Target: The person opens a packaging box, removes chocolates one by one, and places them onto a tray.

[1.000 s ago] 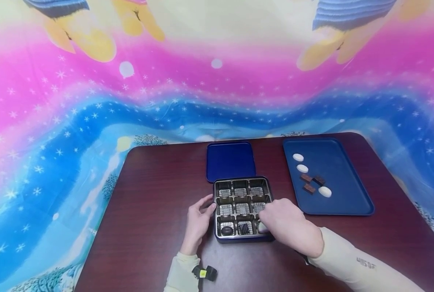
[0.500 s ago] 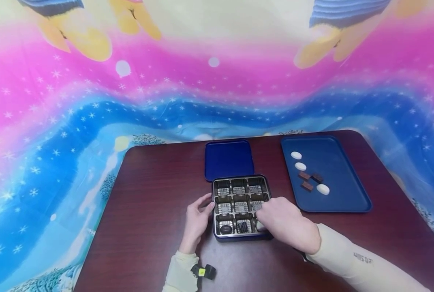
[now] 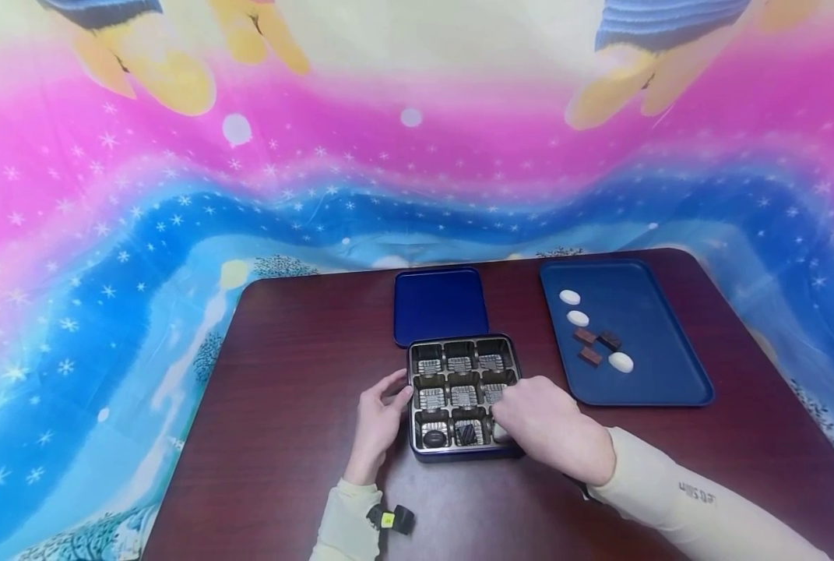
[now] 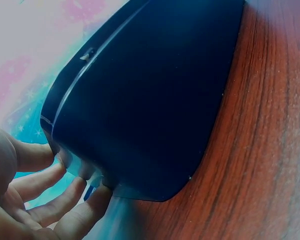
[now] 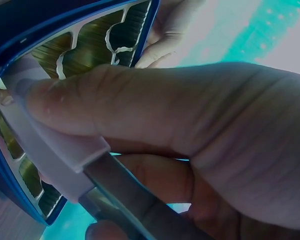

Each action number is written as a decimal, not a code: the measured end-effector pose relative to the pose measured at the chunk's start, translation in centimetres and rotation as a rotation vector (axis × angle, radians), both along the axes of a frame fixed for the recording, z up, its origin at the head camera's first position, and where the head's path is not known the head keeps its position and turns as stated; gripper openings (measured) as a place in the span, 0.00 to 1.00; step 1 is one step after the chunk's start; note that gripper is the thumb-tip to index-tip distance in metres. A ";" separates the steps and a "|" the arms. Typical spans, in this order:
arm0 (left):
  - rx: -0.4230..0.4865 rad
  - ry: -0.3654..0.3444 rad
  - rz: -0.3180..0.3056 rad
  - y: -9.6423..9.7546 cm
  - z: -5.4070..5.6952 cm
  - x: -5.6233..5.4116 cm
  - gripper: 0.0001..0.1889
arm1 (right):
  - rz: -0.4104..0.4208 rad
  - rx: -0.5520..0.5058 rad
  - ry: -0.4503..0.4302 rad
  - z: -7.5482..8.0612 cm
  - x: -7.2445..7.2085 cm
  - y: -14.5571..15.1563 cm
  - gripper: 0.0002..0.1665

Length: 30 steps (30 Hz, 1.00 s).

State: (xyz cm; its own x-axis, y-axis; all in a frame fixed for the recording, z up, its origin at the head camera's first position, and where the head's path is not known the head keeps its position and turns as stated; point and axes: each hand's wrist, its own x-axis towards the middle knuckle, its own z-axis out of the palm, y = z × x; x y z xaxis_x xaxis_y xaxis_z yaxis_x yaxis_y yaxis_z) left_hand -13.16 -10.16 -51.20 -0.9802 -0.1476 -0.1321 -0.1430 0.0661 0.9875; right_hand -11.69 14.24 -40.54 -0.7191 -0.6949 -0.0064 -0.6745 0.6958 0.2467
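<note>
In the head view a dark blue square tin (image 3: 452,458) stands on the table, its gold insert divided into compartments. A dark oval chocolate (image 3: 435,439) and a dark striped chocolate (image 3: 466,433) lie in the front row. Fingertips of my left hand (image 3: 380,417) rest against the tin's left wall, fingers only slightly bent. My right hand (image 3: 546,425) is over the front right compartment, where a pale piece (image 3: 501,433) shows under the fingers. The right wrist view has this hand gripping metal tongs (image 5: 127,192) with whitish tips, the thumb pressing along them; the tips reach into the tin.
Behind the tin lies its blue lid (image 3: 441,308). At the right, a blue tray (image 3: 658,335) bears white oval pieces (image 3: 621,362) and several brown rectangular pieces (image 3: 589,356). A patterned cloth (image 3: 402,179) hangs past the table's (image 3: 304,366) far edge.
The whole head view has shifted slightly. Both hands have stayed at the tin in nearly the same places.
</note>
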 end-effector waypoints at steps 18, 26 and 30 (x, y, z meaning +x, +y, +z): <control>0.007 0.012 -0.024 0.5 3.0 0.8 0.19 | -0.022 0.003 -0.040 0.2 0.0 -0.1 0.13; -0.002 0.041 -0.025 0.6 3.9 1.3 0.19 | -0.046 -0.001 -0.061 0.4 0.1 0.4 0.16; 0.002 0.027 -0.022 0.6 3.9 1.2 0.19 | -0.033 0.004 -0.055 0.7 0.0 0.8 0.14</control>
